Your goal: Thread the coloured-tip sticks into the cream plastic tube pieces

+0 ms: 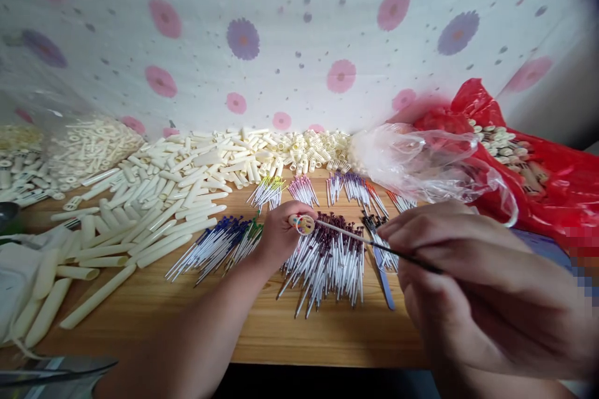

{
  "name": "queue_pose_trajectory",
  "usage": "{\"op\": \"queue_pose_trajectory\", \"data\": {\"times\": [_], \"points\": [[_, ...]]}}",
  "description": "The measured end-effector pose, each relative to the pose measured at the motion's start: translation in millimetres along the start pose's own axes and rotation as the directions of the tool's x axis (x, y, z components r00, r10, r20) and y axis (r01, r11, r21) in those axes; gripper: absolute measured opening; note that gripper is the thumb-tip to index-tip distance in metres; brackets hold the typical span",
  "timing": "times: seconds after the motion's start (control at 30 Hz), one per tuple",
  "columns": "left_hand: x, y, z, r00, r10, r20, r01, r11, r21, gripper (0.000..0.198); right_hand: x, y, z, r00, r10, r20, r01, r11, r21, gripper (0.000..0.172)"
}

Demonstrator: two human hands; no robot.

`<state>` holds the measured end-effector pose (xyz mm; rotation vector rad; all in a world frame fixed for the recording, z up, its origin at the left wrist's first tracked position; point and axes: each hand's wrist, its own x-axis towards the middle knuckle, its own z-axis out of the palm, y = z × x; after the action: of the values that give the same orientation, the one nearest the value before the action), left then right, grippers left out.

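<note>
My left hand [279, 238] is closed around a cream pen barrel [296, 222], whose round open end faces me and shows several coloured bits inside. My right hand [472, 283], large and close to the camera, pinches a thin pen refill [349, 234]. That refill is pale towards the barrel and dark towards my fingers; its pale tip reaches the barrel's open end, but how far in I cannot tell. Below my hands lies a big bunch of dark-maroon-topped refills [327, 268]. Blue-topped refills [215, 243] lie left of my left hand.
Cream pen tubes [178, 181] are heaped along the back and left. Yellow-topped [266, 190], pink-topped [303, 189] and purple-topped refills [354, 188] lie behind my hands. A clear bag [421, 156] and a red bag [561, 181] stand right. A flat bluish strip [384, 280] lies near my right hand.
</note>
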<state>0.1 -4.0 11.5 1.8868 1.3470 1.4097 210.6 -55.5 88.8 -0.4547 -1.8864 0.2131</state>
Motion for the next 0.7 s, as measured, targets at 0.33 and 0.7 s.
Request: {"op": "queue_pose_trajectory", "data": {"times": [0.33, 0.7], "points": [[-0.3, 1.6, 2.2, 0.997, 0.071, -0.029, -0.069, 0.996, 0.05, 0.013, 16.1, 7.5, 31.3, 0.989, -0.143, 0.025, 0.144, 0.99, -0.014, 0.018], [0.2, -7.3, -0.1, 0.992, 0.126, -0.027, -0.126, 0.992, 0.01, 0.012, 6.2, 13.8, 44.7, 0.994, -0.086, -0.066, 0.089, 0.995, 0.037, 0.025]]}}
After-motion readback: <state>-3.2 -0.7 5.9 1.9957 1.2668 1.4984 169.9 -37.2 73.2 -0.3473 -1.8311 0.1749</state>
